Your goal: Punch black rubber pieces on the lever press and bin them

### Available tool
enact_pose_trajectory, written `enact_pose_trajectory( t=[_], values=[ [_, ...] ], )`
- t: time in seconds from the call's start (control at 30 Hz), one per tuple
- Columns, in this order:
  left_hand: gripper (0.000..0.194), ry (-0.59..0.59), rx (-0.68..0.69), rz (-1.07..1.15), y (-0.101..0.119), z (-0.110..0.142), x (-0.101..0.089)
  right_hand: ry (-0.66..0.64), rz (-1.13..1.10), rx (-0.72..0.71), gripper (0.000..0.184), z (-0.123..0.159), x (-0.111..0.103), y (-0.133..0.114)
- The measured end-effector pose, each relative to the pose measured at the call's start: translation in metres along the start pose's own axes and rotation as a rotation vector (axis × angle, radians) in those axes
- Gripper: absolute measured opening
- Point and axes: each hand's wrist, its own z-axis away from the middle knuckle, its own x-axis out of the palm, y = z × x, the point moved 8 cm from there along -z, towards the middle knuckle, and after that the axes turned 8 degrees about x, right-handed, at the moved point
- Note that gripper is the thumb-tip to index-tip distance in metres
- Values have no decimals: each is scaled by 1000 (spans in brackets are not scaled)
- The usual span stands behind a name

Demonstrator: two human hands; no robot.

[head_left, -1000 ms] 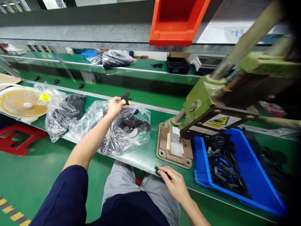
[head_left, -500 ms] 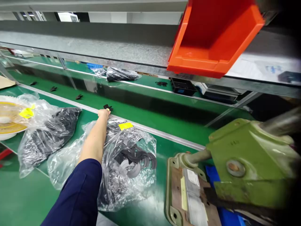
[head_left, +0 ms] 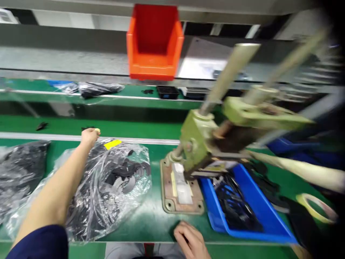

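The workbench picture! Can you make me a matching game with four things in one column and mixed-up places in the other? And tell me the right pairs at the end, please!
Things
1. Orange bin
2. Big blue tray
3. Tape roll
4. Right hand

Places
A. Far right on the green table
B. By the table's near edge, in front of the press
C. Up on the gray shelf
D. Beside the press, with black parts inside

Right pairs: 1-C, 2-D, 3-A, 4-B
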Motion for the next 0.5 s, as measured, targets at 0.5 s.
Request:
enact_pose_trajectory(
  t=[0.5],
  values=[
    [66,-836,265,197,47,303,83,137,182,208,60,7,-171,-9]
  ],
)
